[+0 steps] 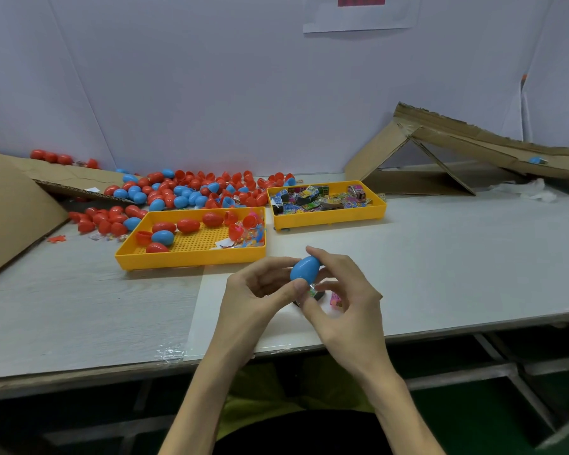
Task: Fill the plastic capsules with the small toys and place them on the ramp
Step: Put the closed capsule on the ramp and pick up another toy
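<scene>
Both my hands hold one blue egg-shaped capsule (304,268) above the table near its front edge. My left hand (260,290) pinches its lower end with the thumb. My right hand (339,290) curls its fingers round the top and right side. Small packaged toys (335,298) lie on the table under my right hand, partly hidden. The cardboard ramp (473,139) stands at the back right, sloping down to the right, with a blue capsule (536,160) on it.
A yellow tray (191,257) with red and blue capsules and coloured toys stands ahead to the left. A second yellow tray (329,218) holds small toy packets. A heap of red and blue capsules (184,190) lies behind. Cardboard (10,205) leans at the left edge.
</scene>
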